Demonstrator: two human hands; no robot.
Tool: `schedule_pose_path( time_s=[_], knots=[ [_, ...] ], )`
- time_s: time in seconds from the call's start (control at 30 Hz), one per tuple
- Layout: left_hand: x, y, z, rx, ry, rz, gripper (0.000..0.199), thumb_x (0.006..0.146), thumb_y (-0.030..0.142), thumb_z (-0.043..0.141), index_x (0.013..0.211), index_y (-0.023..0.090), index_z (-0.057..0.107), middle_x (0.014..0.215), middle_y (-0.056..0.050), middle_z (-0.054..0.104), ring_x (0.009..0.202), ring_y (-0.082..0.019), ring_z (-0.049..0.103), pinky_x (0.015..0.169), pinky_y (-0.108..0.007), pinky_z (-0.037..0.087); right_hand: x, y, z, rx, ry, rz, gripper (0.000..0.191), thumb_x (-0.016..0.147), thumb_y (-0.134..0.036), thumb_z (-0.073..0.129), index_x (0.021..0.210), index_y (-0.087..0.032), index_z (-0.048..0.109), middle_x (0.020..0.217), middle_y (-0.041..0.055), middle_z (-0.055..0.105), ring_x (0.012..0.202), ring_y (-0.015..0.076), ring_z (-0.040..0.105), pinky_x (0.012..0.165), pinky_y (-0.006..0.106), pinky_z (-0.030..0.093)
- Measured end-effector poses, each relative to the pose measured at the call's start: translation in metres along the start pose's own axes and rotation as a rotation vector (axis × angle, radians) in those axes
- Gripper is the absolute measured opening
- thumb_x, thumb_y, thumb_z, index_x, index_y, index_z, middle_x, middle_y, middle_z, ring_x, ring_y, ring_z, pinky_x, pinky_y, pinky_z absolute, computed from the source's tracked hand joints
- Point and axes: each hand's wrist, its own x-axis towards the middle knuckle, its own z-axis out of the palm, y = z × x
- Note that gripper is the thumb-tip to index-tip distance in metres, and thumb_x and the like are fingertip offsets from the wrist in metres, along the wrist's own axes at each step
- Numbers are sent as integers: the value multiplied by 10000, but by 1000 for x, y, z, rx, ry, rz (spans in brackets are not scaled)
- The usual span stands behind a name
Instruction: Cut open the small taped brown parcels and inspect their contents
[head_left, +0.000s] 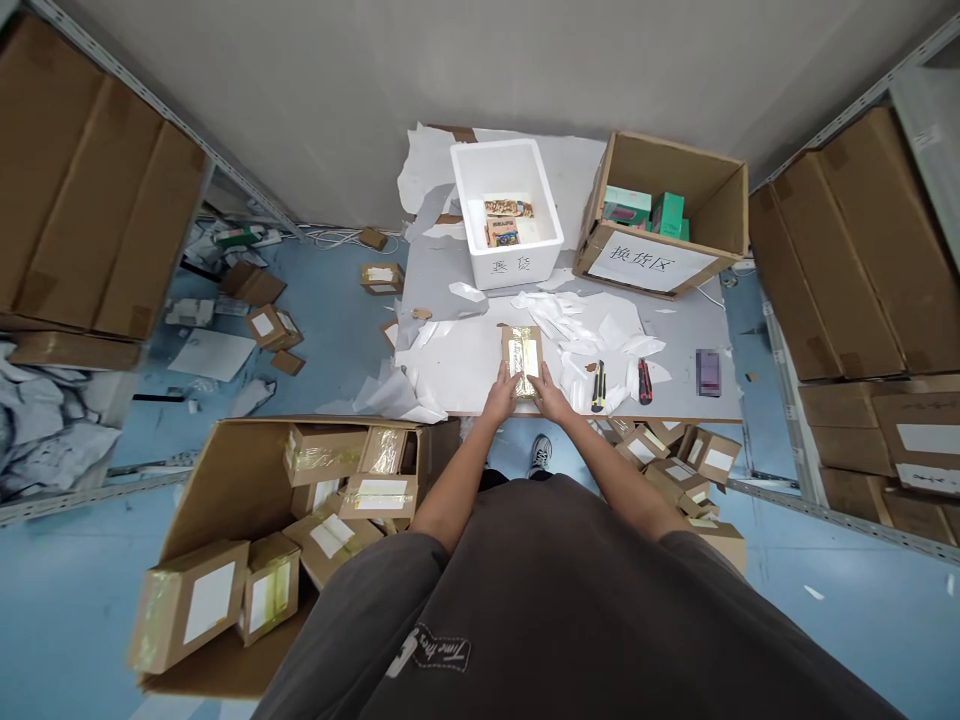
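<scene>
Cloth shirt point(555, 590); held, glossy-taped cardboard box point(523, 348).

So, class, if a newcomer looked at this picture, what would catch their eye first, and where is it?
Probably the small taped parcel at the near edge of the table, in the grip of the left hand and right hand. Beyond it stands a bright white foam box, with an open cardboard box of green packages to its right.
</scene>
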Motion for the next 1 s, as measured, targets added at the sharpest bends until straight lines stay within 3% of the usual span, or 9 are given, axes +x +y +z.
schedule_pose_path(
  time_s=[0.13, 0.23, 0.3, 0.4, 0.57, 0.73, 0.83, 0.9, 1.0],
  knots=[
    [2, 3, -12, -18, 58, 58, 702, 934, 136, 713, 1619, 226, 586, 1842, -151, 266, 1634, -358, 430, 1284, -500, 463, 7, -13, -8, 25, 109, -46, 610, 988, -117, 582, 1590, -218, 604, 1829, 179, 284, 1363, 331, 709, 1095, 494, 621],
    [9, 9, -31, -51, 184, 89, 625, 1000, 225, 682, 1619, 240, 592, 1759, -138, 450, 1595, -350, 492, 1312, -510, 438, 15, -25, -33, 52, 221, -85, 572, 1003, -135, 527, 1555, -227, 638, 1733, 132, 485, 1478, 329, 617, 1189, 534, 565],
    [19, 15, -44, -77, 297, 102, 569, 1044, 266, 628, 1612, 250, 599, 1710, -117, 527, 1592, -333, 496, 1334, -500, 415, 23, -31, -50, 77, 294, -112, 590, 1000, -144, 521, 1572, -242, 627, 1705, 105, 526, 1523, 325, 570, 1223, 540, 539],
    [38, 22, -56, -133, 401, 66, 580, 1074, 282, 562, 1652, 226, 544, 1719, -117, 515, 1637, -314, 427, 1340, -486, 410, 43, -35, -66, 114, 327, -104, 644, 972, -122, 517, 1601, -236, 598, 1732, 98, 487, 1563, 321, 522, 1237, 530, 528],
    [47, 10, -60, -195, 253, 0, 598, 1064, 259, 527, 1654, 160, 527, 1703, -160, 525, 1627, -315, 441, 1358, -500, 361, 64, -36, -62, 138, 230, 12, 628, 977, -126, 502, 1596, -181, 593, 1717, 147, 490, 1570, 316, 513, 1250, 507, 510],
    [7, -24, -63, -181, 203, 86, 671, 1002, 337, 637, 1655, 218, 533, 1789, -128, 394, 1672, -323, 353, 1349, -496, 371, 31, -39, -48, 63, 224, -16, 552, 1044, -268, 550, 1591, -211, 594, 1788, 159, 370, 1467, 364, 609, 1168, 535, 567],
    [-16, -36, -59, -168, 119, 140, 806, 870, 224, 726, 1653, 235, 533, 1823, -103, 324, 1688, -337, 316, 1353, -504, 370, 6, -43, -31, 35, 161, -110, 607, 974, -326, 694, 1568, -237, 605, 1827, 145, 285, 1376, 371, 671, 1069, 519, 624],
    [-23, -36, -52, -176, 127, 124, 809, 853, 148, 688, 1644, 236, 540, 1790, -99, 392, 1688, -319, 320, 1361, -504, 361, -4, -46, -18, 53, 117, -144, 652, 927, -288, 732, 1563, -239, 594, 1861, 148, 176, 1305, 356, 711, 975, 490, 657],
    [-21, -28, -47, -203, 166, 78, 746, 880, 124, 655, 1610, 258, 576, 1714, -85, 516, 1641, -288, 418, 1334, -479, 410, -4, -49, -8, 108, 173, -121, 605, 952, -198, 628, 1554, -216, 577, 1873, 164, 102, 1285, 341, 726, 908, 473, 666]
  ],
)
